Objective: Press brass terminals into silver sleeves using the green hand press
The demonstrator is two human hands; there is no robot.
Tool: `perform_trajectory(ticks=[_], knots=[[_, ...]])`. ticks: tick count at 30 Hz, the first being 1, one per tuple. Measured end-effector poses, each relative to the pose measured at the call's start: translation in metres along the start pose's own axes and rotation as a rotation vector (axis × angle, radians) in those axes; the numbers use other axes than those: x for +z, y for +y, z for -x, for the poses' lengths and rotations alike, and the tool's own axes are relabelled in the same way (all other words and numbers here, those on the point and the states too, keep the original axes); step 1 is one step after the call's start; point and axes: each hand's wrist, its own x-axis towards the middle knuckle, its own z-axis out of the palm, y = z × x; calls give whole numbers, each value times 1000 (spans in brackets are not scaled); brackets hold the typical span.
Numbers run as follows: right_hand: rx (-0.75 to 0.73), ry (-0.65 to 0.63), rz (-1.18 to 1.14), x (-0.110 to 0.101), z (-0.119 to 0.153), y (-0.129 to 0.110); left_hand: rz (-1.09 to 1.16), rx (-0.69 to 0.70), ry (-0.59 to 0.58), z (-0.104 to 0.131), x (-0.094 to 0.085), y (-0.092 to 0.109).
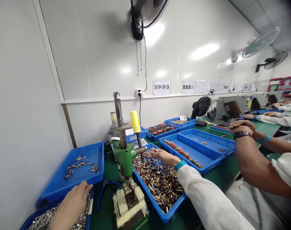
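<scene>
My left hand (72, 204) is over a blue bin of silvery metal parts (46, 218) at the lower left, its fingers bent together; what they hold, if anything, is hidden. My right hand (166, 156) reaches over a blue tray full of small brass-coloured pieces (160, 180), its fingertips closed on a small metal piece (155, 150). Between my hands stands a green hand press (125, 159) with a yellow-wrapped lever (135, 122) and a spring on top. Below its ram is a fixture (130, 201) wrapped in pale tape.
Blue-handled pliers (101, 195) lie left of the press. A blue tray (88, 150) with scattered pieces is at the left. More blue trays (198, 169) stand at the right, beside a person's folded arms (246, 156). Behind is a white wall with fans.
</scene>
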Motion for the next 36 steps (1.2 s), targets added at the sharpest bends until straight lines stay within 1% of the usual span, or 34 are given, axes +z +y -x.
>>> perform_trajectory(ticks=[3, 5, 8, 10, 13, 15, 17, 20, 21, 23, 25, 28, 31, 34, 36], knots=[[28, -13, -33, 9, 11, -5, 191, 30, 2, -9, -4, 36], [57, -26, -50, 15, 22, -6, 329, 40, 20, -14, 0, 59], [124, -58, -56, 27, 47, -4, 529, 35, 55, -13, 16, 85], [165, -56, -82, 39, 68, -3, 645, 55, 84, -10, 30, 96], [182, 29, -201, 68, 102, -1, 731, 85, 151, -7, 45, 103], [191, 81, -286, 97, 123, 2, 776, 77, 212, -5, 50, 102], [191, 110, -340, 132, 139, 6, 839, 41, 231, -4, 52, 100], [150, 190, -410, 182, 144, 14, 939, -20, 176, -3, 52, 97], [140, 237, -426, 195, 141, 17, 967, -33, 158, -3, 53, 96], [137, 337, -443, 210, 133, 25, 1034, -44, 130, -3, 53, 97], [132, 408, -437, 215, 126, 34, 1130, -33, 96, -3, 53, 101], [116, 418, -404, 213, 122, 38, 1264, -1, 49, -2, 52, 110], [146, 394, -360, 208, 121, 29, 1358, 4, 27, -1, 51, 116], [198, 361, -301, 202, 121, 15, 1425, -28, -3, -1, 52, 116], [208, 331, -257, 198, 119, 8, 1460, -43, -27, -1, 52, 116]])
